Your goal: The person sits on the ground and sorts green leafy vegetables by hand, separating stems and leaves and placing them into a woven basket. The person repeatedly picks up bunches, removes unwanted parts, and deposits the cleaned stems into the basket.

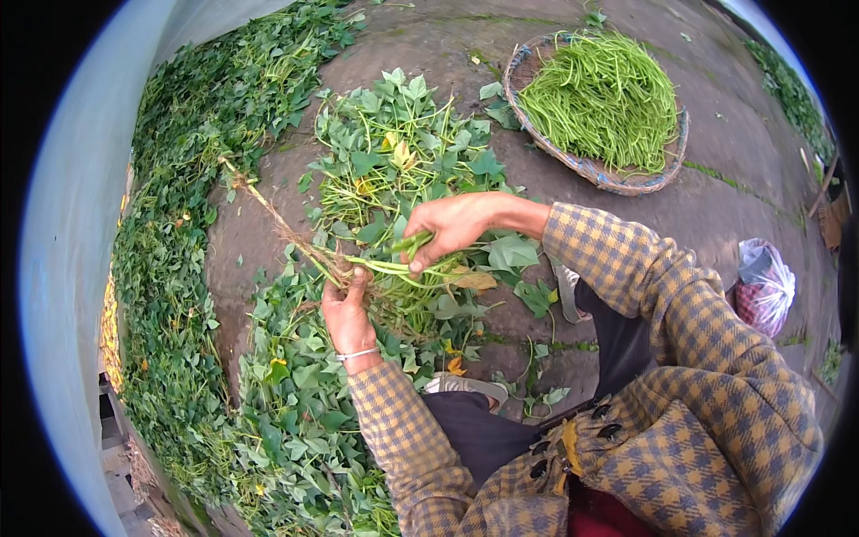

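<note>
My left hand [349,319], with a pale bracelet at the wrist, grips a long vine stem [268,208] that carries brown hairlike roots [335,262]. The bare end of the vine points to the upper left. Just beyond it, my right hand [453,225] pinches a small bunch of short green stalks [415,243] between thumb and fingers. Greener stems run under that hand from the vine; whether it also grips them cannot be told. Below both hands lies a heap of leafy vines [402,154], lobed green leaves with some yellow ones. It looks like sweet potato vine.
A round woven basket [597,178] heaped with green stalks [597,101] rests on the concrete ground [429,40] at upper right. A tied plastic bag [765,288] stands at right. More vines [168,282] line the left, by a pale sheet [74,268]. My shoes [463,386] flank the near vines.
</note>
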Motion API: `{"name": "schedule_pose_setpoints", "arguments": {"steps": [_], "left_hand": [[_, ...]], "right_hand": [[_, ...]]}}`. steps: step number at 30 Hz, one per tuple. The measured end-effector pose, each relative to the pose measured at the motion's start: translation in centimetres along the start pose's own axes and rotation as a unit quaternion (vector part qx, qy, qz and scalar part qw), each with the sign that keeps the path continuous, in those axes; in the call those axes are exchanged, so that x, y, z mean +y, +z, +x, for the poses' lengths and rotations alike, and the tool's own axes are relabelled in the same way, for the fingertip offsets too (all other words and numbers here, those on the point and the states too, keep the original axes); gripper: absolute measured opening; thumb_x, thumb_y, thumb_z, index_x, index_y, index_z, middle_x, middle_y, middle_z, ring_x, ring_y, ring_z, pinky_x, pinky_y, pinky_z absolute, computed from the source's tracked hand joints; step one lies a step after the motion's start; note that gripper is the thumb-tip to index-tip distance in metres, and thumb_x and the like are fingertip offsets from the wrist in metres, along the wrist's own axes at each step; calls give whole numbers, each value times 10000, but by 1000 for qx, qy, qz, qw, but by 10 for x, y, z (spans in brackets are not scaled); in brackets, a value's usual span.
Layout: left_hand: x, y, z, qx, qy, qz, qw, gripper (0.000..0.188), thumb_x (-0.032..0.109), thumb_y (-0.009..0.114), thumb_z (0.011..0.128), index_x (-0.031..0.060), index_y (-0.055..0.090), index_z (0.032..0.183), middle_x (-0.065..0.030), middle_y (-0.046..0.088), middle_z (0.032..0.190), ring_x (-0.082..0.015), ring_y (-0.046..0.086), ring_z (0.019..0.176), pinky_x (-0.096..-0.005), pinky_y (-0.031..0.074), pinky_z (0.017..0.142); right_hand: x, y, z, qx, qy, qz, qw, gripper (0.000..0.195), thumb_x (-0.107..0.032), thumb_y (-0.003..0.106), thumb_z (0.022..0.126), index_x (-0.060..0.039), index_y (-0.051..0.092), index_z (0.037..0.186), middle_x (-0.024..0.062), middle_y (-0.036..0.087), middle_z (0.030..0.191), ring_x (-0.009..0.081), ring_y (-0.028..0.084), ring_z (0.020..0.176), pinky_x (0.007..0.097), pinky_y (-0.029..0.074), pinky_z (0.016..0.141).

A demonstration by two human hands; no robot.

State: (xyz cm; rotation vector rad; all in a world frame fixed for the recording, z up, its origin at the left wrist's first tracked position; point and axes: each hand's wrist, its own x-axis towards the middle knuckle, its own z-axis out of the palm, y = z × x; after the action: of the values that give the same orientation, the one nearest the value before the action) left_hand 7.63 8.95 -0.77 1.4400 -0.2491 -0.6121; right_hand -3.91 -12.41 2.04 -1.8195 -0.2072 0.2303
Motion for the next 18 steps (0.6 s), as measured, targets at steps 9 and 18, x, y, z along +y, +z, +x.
{"name": "schedule_pose_setpoints", "arguments": {"steps": [9,18], "left_hand": [[1,9,-3,156,196,350,903,348,243,663,860,-47,571,1030,-118,618,961,-185,593,790,-293,496,675],[4,38,-14,-57,-88,-11,994,314,326,630,883,18,612,944,-45,627,792,-118,611,689,-237,523,579]], "right_hand": [[0,-6,-2,65,84,163,981,271,-318,667,836,-58,701,901,-61,563,688,47,428,633,227,325,568],[11,5,10,63,84,71,992,249,-271,664,855,-36,677,935,23,666,853,74,542,785,278,445,735]]}}
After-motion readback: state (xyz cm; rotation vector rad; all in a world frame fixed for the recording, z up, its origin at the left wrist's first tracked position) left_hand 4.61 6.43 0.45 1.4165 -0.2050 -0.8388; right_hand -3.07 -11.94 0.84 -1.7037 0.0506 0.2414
